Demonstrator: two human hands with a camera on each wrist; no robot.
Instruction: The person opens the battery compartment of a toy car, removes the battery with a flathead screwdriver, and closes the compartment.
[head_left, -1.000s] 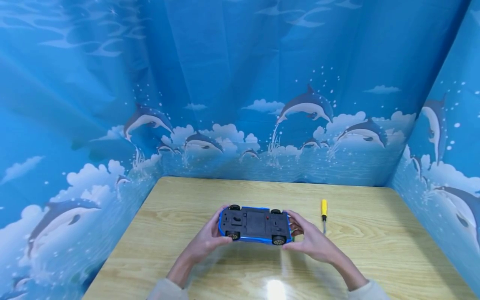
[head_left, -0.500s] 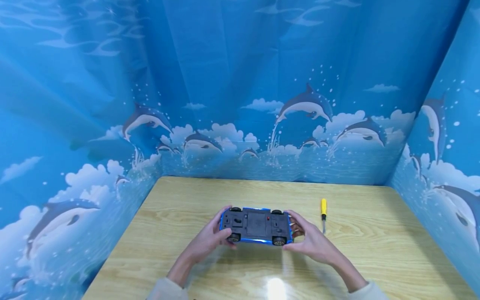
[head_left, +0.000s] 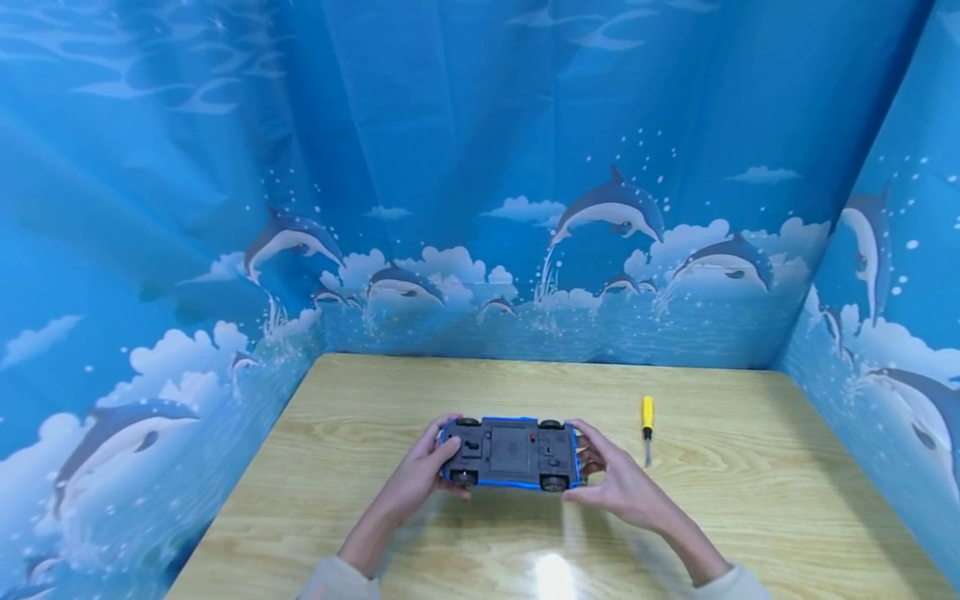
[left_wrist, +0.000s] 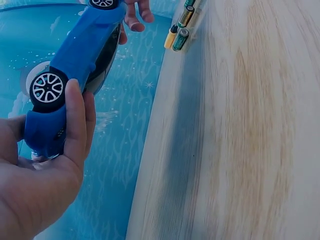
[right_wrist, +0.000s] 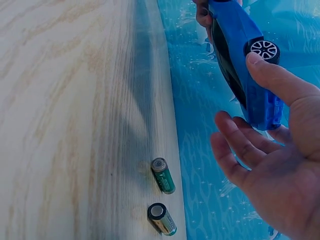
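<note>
A blue toy car [head_left: 510, 452] is held above the table, its black underside with a flat middle panel turned up towards the head camera. My left hand [head_left: 411, 482] grips the car's left end, thumb lying over the underside. At the other end, my right hand [head_left: 621, 490] holds the car; in the right wrist view its thumb presses beside a wheel [right_wrist: 264, 50] and some fingers are spread under the end. The blue body [left_wrist: 75, 47] and a spoked wheel [left_wrist: 48, 91] show in the left wrist view, where my left fingers wrap the near end.
A screwdriver [head_left: 648, 429] with a yellow handle lies on the wooden table [head_left: 375, 392] right of the car. Green batteries [right_wrist: 163, 176] lie on the table in both wrist views; in the head view they are mostly hidden. A blue dolphin-print curtain [head_left: 465, 167] surrounds the table.
My left thumb has moved from the car's near edge up onto its underside, with the fingers shifting below. The car has tilted slightly; my right hand keeps nearly the same hold.
</note>
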